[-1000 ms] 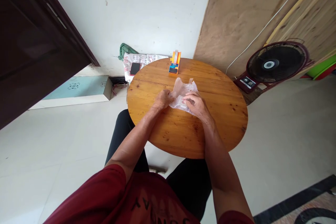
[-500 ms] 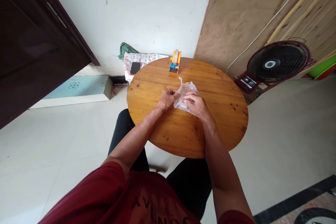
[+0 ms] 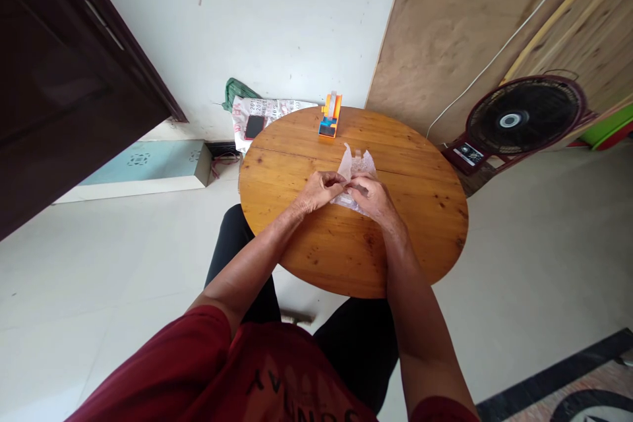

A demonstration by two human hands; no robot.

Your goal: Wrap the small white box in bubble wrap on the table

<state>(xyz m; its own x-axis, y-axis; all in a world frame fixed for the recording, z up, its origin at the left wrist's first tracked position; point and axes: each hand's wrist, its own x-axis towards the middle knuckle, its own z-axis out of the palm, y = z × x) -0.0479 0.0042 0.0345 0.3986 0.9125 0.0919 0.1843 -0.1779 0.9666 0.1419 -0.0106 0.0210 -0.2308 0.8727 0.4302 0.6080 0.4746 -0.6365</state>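
A sheet of clear bubble wrap (image 3: 362, 165) lies on the round wooden table (image 3: 306, 244), its far corners sticking up. My left hand (image 3: 321, 190) pinches the wrap's left edge, which is drawn over toward the middle. Close against those fingertips, my right hand (image 3: 370, 196) is closed over the wrap with thumb and forefinger pressed together. Whether anything lies inside the wrap is hidden by my fingers. Beyond the wrap an orange and blue tape dispenser (image 3: 330, 120) stands with a roll of clear tape.
A black phone-like slab (image 3: 254, 127) rests on a printed white sack (image 3: 287, 107) past the table's far left edge. A dark fan (image 3: 519, 115) stands to the right. On the floor at left sits a pale blue box (image 3: 148, 161).
My left hand has moved right, folding the left edge of the bubble wrap inward until it meets my right hand. The right hand has barely moved.
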